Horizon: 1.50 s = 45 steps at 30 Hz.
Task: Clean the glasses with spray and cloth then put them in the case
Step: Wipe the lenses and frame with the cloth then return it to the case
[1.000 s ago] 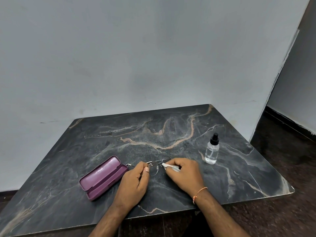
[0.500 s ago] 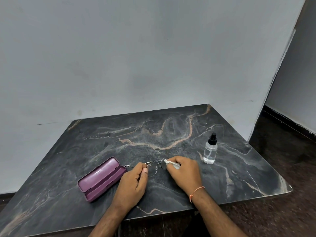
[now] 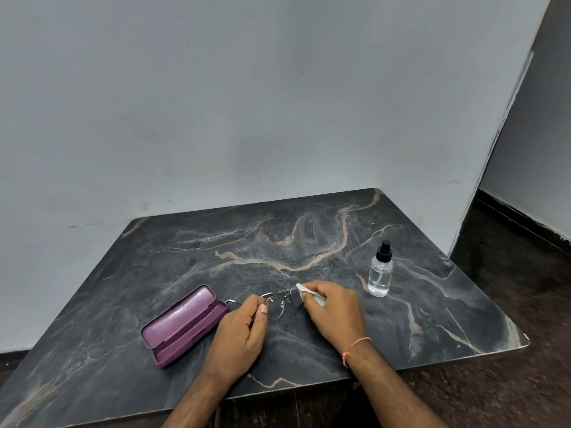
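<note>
1. Thin, silver-coloured wire-framed glasses point(image 3: 279, 304) were held just above the near middle of the dark marbled stone tabletop point(image 3: 309, 236), between the two hands.
2. The left hand point(image 3: 244, 329) was closed on the left end of the frame, thumb and fingers pinched together near the hinge, with one temple arm seen sticking out to the left towards the case.
3. The right hand point(image 3: 333, 310) was clamped on a small white cleaning cloth point(image 3: 304, 291), which was pressed around the right lens; the wiping step was judged to be in hand.
4. A purple hard-shell glasses case point(image 3: 185, 325) was lying open on the table, just left of the left hand, with nothing seen inside it.
5. A small clear plastic spray bottle with a black nozzle point(image 3: 381, 270) was standing upright to the right, near the right hand but apart from it.
6. The glasses were judged to be light and fragile: the wire frame could be bent easily and the lenses smeared by bare fingers, so hold was best taken at the rim or hinge, never on the glass.
7. The cloth was judged soft and limp, needing a pinch from both sides of the lens.
8. Folding of the temples and placing into the case were judged not yet done.
</note>
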Each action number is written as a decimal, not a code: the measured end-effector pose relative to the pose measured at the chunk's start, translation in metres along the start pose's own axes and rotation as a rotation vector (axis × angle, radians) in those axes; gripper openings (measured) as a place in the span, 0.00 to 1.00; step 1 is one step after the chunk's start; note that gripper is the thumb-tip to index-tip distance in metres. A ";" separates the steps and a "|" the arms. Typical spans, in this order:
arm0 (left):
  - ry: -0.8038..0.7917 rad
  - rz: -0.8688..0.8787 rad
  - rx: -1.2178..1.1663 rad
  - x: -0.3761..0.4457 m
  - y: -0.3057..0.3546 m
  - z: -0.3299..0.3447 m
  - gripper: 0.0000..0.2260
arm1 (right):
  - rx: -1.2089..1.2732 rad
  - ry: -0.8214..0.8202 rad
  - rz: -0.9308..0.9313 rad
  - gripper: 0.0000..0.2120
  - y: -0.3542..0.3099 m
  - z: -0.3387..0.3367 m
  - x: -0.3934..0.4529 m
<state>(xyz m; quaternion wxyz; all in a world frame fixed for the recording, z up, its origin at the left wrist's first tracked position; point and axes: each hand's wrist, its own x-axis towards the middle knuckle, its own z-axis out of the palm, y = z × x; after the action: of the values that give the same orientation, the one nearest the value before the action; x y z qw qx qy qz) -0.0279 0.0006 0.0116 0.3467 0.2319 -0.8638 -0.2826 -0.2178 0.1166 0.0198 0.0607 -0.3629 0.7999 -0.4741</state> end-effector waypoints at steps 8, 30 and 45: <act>-0.018 -0.008 -0.003 0.000 0.003 -0.001 0.12 | -0.021 -0.012 0.052 0.05 -0.001 0.002 -0.001; -0.023 0.011 0.014 0.000 0.003 -0.002 0.11 | 0.017 0.002 -0.075 0.08 0.000 0.002 -0.003; -0.032 0.013 0.018 0.000 0.006 -0.003 0.12 | -0.032 0.059 -0.001 0.06 0.000 0.000 0.001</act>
<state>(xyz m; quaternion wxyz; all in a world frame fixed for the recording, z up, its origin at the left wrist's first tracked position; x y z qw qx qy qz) -0.0274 0.0041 0.0172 0.3325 0.2247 -0.8734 -0.2760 -0.2181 0.1157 0.0201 0.0309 -0.3502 0.8087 -0.4715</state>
